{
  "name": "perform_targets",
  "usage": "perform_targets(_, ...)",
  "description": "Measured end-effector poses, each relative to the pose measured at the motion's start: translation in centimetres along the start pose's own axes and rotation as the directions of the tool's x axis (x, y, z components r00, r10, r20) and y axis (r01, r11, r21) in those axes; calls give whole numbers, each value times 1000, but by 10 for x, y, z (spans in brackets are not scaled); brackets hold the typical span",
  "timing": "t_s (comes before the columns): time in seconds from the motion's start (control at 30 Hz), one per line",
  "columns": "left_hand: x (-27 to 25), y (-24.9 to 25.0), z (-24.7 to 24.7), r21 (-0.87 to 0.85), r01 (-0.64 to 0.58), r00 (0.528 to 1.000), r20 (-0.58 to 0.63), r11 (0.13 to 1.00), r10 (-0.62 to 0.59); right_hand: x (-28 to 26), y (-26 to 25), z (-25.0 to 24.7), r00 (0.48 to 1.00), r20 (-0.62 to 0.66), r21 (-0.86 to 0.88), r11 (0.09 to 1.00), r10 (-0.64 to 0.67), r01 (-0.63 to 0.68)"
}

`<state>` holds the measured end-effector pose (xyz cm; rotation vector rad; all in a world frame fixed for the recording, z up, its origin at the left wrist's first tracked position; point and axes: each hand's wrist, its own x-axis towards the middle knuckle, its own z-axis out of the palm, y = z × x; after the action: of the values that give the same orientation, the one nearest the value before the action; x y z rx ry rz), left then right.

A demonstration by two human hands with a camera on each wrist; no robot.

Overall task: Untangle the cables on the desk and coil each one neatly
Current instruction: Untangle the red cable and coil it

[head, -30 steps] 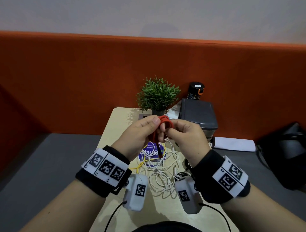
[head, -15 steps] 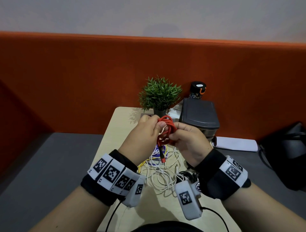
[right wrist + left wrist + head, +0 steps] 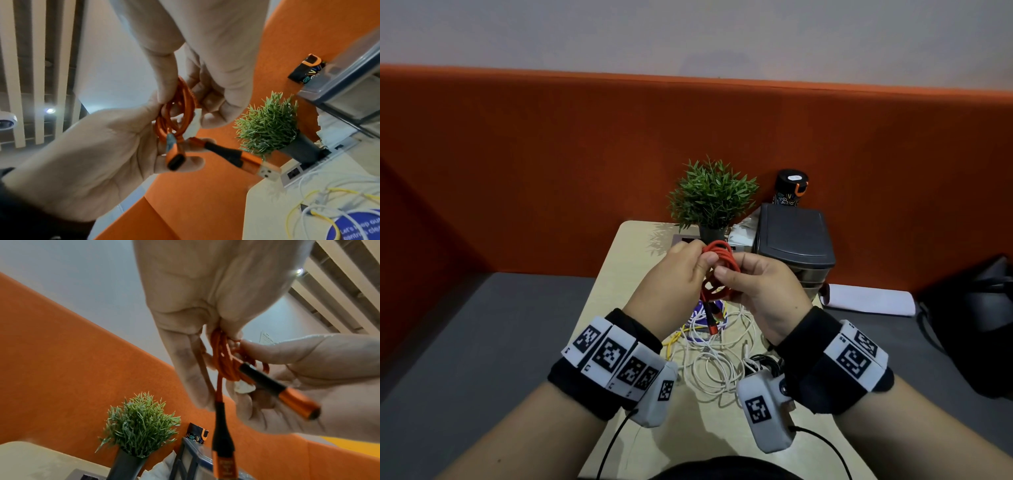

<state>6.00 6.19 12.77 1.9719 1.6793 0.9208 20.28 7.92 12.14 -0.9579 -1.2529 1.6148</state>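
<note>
- Grey floor (image 3: 465,342) lies left of the desk (image 3: 616,274), with an orange partition (image 3: 517,154) behind.
- Left hand (image 3: 671,284) is raised above the desk, thumb and fingers pinching the top of the red cable (image 3: 717,270), which is wound into a small coil.
- The coil hangs between both hands; two plugs dangle below it, one with a black sleeve and a metal USB end (image 3: 267,172), the other shorter with an orange barrel (image 3: 298,404).
- A small white piece (image 3: 194,123) sits against the coil; what it is cannot be told.
- Under the hands, white cables (image 3: 719,363) and a yellow cable (image 3: 674,341) lie in a loose tangle on the desk, partly over a blue round sticker (image 3: 702,318).
- Plant (image 3: 712,198) in a dark pot stands at the desk's far edge.
- Right hand (image 3: 760,291) faces the left, thumb and curled fingers gripping the coil's side.
- Dark box (image 3: 794,236) stands right of the plant, a black can (image 3: 791,186) behind it.
- White roll (image 3: 869,301) and a black bag (image 3: 976,325) lie at far right.
</note>
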Motion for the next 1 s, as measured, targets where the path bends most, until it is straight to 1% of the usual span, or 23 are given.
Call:
perform_targets(0.1, 3, -2, 0, 27, 3, 1000, 3, 1000, -3, 0, -3, -4, 998, 41, 101, 994, 40, -44)
perform_targets(0.17, 4, -2, 2, 37, 3, 1000, 24, 999, -4, 1, -6, -7, 993, 85, 228, 968, 85, -103)
perform_targets(0.23, 3, -1, 5, 49, 1, 999, 39, 999, -3, 1, -9, -8, 986, 129, 293, 946, 104, -138)
perform_targets(0.33, 4, 2, 10, 64, 9, 999, 37, 998, -11, 2, -9, -8, 984, 136, 276, 949, 117, -151)
perform_targets(0.4, 5, 3, 12, 77, 21, 999, 47, 997, -24, 3, -8, -9, 986, 114, 236, 960, 125, -149)
perform_targets(0.47, 6, 3, 14, 69, 33, 998, 58, 997, -37, 3, -8, -9, 990, 43, 180, 974, 132, -137)
perform_targets(0.5, 6, 2, 14, 69, 38, 998, 56, 997, -42, 3, -7, -9, 992, -10, 124, 985, 124, -121)
perform_targets(0.57, 7, -1, 14, 82, 48, 998, 37, 995, -52, 3, -5, -11, 993, -105, -87, 994, 49, -58)
perform_targets(0.6, 7, -2, 14, 87, 55, 998, 26, 995, -57, 2, -3, -13, 990, -138, -227, 973, 2, -33)
perform_targets(0.63, 7, -3, 13, 86, 60, 998, 14, 994, -61, 2, -1, -16, 986, -162, -366, 930, -37, -26)
perform_targets(0.67, 8, -4, 13, 81, 63, 998, -1, 995, -63, 1, 0, -18, 984, -167, -482, 876, -61, -28)
perform_targets(0.7, 8, -5, 13, 76, 65, 998, -16, 995, -64, 1, 1, -20, 985, -155, -563, 826, -71, -29)
perform_targets(0.73, 9, -6, 13, 73, 67, 998, -25, 995, -65, 0, 2, -21, 987, -142, -609, 793, -69, -32)
perform_targets(0.83, 10, -9, 13, 104, 45, 999, -21, 994, -43, 0, 1, -23, 994, -111, -657, 752, -23, -55)
perform_targets(0.9, 9, -13, 12, 172, 20, 1000, -17, 985, -17, -1, -3, -25, 997, -73, -671, 740, -4, -46)
perform_targets(1.0, 10, -21, 7, 285, -18, 999, -31, 958, 28, -1, -9, -28, 999, -29, -701, 713, -41, 9)
